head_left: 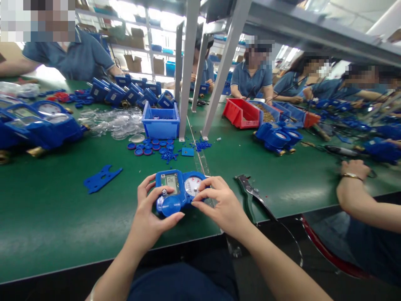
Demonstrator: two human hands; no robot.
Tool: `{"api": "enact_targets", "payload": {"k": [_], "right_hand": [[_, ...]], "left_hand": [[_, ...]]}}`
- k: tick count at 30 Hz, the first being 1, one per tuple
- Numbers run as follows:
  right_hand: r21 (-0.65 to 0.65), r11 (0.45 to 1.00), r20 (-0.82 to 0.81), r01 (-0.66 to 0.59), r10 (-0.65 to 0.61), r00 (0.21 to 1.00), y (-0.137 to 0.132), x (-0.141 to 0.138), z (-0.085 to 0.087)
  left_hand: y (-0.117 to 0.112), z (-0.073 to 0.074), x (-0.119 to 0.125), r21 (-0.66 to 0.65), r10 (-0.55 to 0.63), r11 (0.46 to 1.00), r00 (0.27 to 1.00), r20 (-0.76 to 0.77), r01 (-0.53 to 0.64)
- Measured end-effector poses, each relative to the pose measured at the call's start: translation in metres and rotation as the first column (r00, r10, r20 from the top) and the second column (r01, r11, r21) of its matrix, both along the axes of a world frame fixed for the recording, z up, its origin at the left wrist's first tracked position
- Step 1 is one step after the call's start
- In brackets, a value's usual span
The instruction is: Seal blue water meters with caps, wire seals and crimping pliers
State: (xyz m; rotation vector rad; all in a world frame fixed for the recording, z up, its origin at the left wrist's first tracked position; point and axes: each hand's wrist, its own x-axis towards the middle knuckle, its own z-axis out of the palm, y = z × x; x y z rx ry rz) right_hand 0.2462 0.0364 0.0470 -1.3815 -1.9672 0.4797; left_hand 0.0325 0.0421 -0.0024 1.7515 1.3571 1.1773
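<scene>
A blue water meter [171,205] lies on the green bench in front of me, with a grey digital display on its left part and a round white dial [191,186] on its right. My left hand [150,209] is wrapped around the display side, fingers over the far edge and thumb near the front. At the dial's near edge, the thumb and forefinger of my right hand [216,198] pinch together; whatever is between them is too small to make out. Its other fingers curl over the dial's right side.
Beyond the meter are blue round caps [147,148], tiny blue parts [169,156] and a blue bin [161,125]. A flat blue plate [102,179] lies left, a green-handled tool [249,196] right. Grey posts [187,75] rise behind. A co-worker's hand [355,169] rests at right.
</scene>
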Motion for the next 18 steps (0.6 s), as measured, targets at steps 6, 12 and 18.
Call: {"api": "enact_targets", "payload": {"k": [6,12,18], "right_hand": [[-0.069,0.998,0.016,-0.004,0.005,1.0,0.009,-0.001,0.007],[-0.154,0.988,0.084,0.019,-0.006,0.996,0.014,-0.003,0.017],[0.068,0.998,0.116,-0.018,0.01,0.993,0.007,0.001,0.007]], "left_hand": [[0.003,0.001,0.001,0.013,0.004,1.0,1.0,-0.017,-0.004],[0.005,0.003,0.002,-0.012,0.004,1.0,1.0,-0.008,-0.005],[0.006,0.002,0.001,-0.009,0.008,1.0,1.0,-0.014,-0.008]]}}
